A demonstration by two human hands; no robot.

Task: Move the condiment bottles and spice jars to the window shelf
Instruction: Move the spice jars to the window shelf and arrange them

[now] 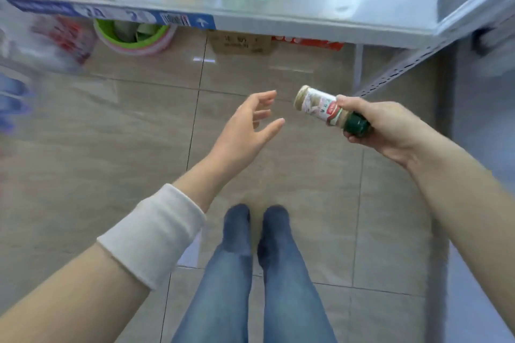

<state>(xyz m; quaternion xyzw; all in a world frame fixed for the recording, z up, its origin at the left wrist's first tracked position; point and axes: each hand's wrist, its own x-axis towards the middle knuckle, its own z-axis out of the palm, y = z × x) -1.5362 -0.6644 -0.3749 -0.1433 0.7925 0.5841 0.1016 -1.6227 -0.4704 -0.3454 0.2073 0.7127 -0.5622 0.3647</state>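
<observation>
- Right hand point(390, 128) of mine grips the spice jar point(326, 110) by its green cap, long axis tilted toward the left hand point(245, 131).
- Left hand spread, holding nothing, just beside the jar's base.

Over the tiled floor point(133, 125), the right hand point(390, 128) grips a green-capped spice jar point(323, 107) tilted sideways, the left hand point(245, 131) spread beside it below the metal shelf point(320, 8).
</observation>
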